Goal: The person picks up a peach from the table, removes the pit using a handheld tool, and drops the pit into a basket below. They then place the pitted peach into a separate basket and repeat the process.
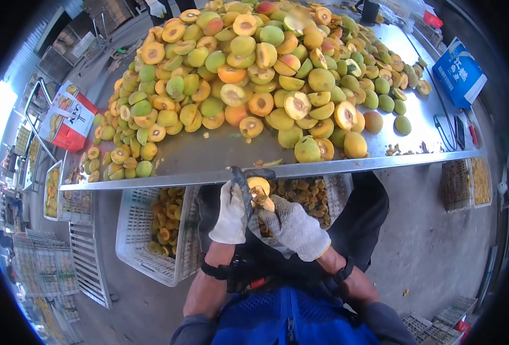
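Both of my hands wear whitish work gloves and meet just below the front edge of the metal table [208, 174]. Between them is a cut yellow fruit [259, 187] with a brown, rough inside. My left hand [231, 210], its fingertips dark, is closed at the fruit's left side. From the lower right, my right hand [297, 227] has its fingers closed on the fruit's lower part. Whether a small tool is also in either hand cannot be made out. A large pile of whole and halved green-yellow fruit [243, 46] lies on the table beyond.
Below the table edge stand a white crate [129, 230] with fruit pieces and another crate [338, 192] between my legs. A red and white bag [70, 118] is at the left, a blue box [460, 75] at the right. More crates [458, 184] stand on the floor.
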Available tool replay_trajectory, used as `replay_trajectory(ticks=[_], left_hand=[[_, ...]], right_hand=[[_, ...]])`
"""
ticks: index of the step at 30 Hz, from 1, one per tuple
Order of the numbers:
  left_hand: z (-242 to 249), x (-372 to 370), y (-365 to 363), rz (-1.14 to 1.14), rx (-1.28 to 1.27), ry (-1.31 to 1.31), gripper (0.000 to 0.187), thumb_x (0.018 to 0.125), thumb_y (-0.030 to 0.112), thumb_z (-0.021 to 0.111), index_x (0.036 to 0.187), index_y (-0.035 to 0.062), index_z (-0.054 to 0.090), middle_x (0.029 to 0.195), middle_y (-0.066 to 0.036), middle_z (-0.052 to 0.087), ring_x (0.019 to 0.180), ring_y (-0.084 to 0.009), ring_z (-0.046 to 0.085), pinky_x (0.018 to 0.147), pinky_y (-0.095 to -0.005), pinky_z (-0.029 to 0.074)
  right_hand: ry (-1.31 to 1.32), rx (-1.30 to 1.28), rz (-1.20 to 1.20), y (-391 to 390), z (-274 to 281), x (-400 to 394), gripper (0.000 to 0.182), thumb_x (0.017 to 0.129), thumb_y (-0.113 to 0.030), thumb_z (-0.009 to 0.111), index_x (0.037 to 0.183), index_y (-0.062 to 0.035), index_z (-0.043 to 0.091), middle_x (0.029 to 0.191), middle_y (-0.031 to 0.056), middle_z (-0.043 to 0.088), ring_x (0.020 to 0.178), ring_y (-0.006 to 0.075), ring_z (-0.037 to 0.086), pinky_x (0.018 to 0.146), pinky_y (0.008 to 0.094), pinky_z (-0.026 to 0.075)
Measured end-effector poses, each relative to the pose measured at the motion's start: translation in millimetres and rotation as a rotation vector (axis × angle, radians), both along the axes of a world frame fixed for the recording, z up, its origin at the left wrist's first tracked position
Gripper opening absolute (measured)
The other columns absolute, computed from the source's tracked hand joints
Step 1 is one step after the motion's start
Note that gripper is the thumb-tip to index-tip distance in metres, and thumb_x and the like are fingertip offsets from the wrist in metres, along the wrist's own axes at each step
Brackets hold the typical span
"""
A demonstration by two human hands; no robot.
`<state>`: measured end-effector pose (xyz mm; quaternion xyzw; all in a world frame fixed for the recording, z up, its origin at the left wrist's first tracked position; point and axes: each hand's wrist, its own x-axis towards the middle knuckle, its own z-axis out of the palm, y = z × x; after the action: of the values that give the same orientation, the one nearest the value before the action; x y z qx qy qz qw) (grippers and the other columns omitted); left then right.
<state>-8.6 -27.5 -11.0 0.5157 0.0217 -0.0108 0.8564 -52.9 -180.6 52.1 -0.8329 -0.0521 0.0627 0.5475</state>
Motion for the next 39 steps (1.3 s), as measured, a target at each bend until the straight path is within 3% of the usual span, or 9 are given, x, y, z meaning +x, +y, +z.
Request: replay_trajectory(ticks=[4, 7, 14, 19, 21, 27, 30, 34, 39], left_hand=[[48.1, 9.1, 10.0, -0.192, 0.581, -0.024, 0.036, 0.104, 0.025, 0.049, 0.125, -0.004, 0.046, 0.1, -0.007, 0.058, 0.084, -0.01, 0.055, 0.076, -0.0247, 0.048], [82.2, 21.2, 16.7, -0.42, 0.663, -0.085, 0.053, 0.098, 0.043, 0.051, 0.118, -0.0064, 0.055, 0.1, -0.007, 0.061, 0.091, -0.0115, 0.055, 0.08, -0.0273, 0.047], [66.9, 10.6, 8.4, -0.365, 0.14, -0.117, 0.09, 0.084, 0.064, 0.064, 0.134, -0.0095, 0.046, 0.13, -0.015, 0.058, 0.119, -0.0178, 0.054, 0.101, -0.032, 0.043], [43.5, -0.1, -9.4, -0.089, 0.281, -0.28, 0.046, 0.09, 0.027, 0.061, 0.121, -0.0062, 0.056, 0.116, -0.013, 0.063, 0.107, -0.0169, 0.059, 0.097, -0.0301, 0.045], [48.3, -6.5, -10.8, -0.051, 0.284, -0.243, 0.041, 0.08, 0.008, 0.06, 0.119, -0.0057, 0.057, 0.109, -0.011, 0.064, 0.105, -0.0143, 0.059, 0.094, -0.0274, 0.045], [65.8, 13.0, 3.0, -0.282, 0.754, -0.231, 0.029, 0.083, 0.01, 0.07, 0.108, -0.0047, 0.065, 0.092, -0.017, 0.071, 0.082, -0.018, 0.067, 0.077, -0.0303, 0.052], [59.5, 26.7, 12.1, -0.504, 0.898, -0.215, 0.027, 0.084, 0.014, 0.071, 0.105, -0.0023, 0.067, 0.089, -0.016, 0.07, 0.08, -0.0191, 0.066, 0.076, -0.0313, 0.052], [60.7, 33.6, 19.1, -0.599, 0.847, -0.216, 0.03, 0.085, 0.01, 0.069, 0.111, -0.0022, 0.065, 0.096, -0.012, 0.07, 0.083, -0.0143, 0.06, 0.081, -0.0297, 0.05], [41.6, 12.0, 18.5, -0.446, 0.017, -0.058, 0.039, 0.082, -0.003, 0.065, 0.121, -0.0048, 0.059, 0.111, -0.005, 0.065, 0.095, -0.011, 0.06, 0.087, -0.0261, 0.05]], right_hand=[[0.204, 0.011, 0.007, 4.7, 5.6, -3.1, 0.032, 0.095, -0.03, 0.057, 0.117, -0.0067, 0.061, 0.092, 0.0238, 0.067, 0.087, 0.0453, 0.063, 0.07, 0.0458, 0.052], [0.136, 0.012, 0.002, 12.9, -4.9, -5.7, 0.029, 0.094, -0.027, 0.058, 0.114, -0.007, 0.061, 0.089, 0.0204, 0.066, 0.084, 0.0401, 0.063, 0.068, 0.0443, 0.052], [0.07, 0.167, -0.014, 16.5, -12.2, -7.0, 0.017, 0.094, -0.017, 0.058, 0.103, -0.0033, 0.059, 0.078, 0.0132, 0.061, 0.067, 0.0292, 0.059, 0.067, 0.0356, 0.05], [0.314, 0.481, 0.073, 11.8, -23.5, -10.9, 0.023, 0.102, -0.022, 0.047, 0.106, -0.0021, 0.057, 0.074, 0.0076, 0.059, 0.068, 0.0194, 0.056, 0.067, 0.0338, 0.049], [0.288, 0.356, 0.088, 9.2, -24.7, -13.7, 0.027, 0.1, -0.024, 0.047, 0.107, -0.0008, 0.059, 0.084, 0.0151, 0.063, 0.077, 0.0299, 0.059, 0.072, 0.0381, 0.049], [0.101, 0.217, 0.136, 7.6, -9.3, -21.8, 0.03, 0.1, -0.026, 0.047, 0.106, 0.0005, 0.059, 0.089, 0.0181, 0.065, 0.08, 0.0341, 0.06, 0.073, 0.0396, 0.049], [0.402, 0.365, 0.175, 5.9, -3.2, -23.8, 0.032, 0.101, -0.029, 0.046, 0.101, 0.0, 0.059, 0.081, 0.0145, 0.063, 0.074, 0.0293, 0.059, 0.067, 0.0363, 0.049], [0.233, 0.506, 0.125, 18.0, -23.9, -25.1, 0.035, 0.102, -0.036, 0.047, 0.091, -0.0038, 0.058, 0.066, 0.0023, 0.054, 0.054, 0.0116, 0.049, 0.051, 0.0259, 0.04], [0.66, 0.769, 0.138, 4.3, -3.9, -23.2, 0.032, 0.102, -0.031, 0.048, 0.093, -0.0027, 0.06, 0.069, 0.0022, 0.055, 0.061, 0.0119, 0.053, 0.055, 0.0272, 0.043]])
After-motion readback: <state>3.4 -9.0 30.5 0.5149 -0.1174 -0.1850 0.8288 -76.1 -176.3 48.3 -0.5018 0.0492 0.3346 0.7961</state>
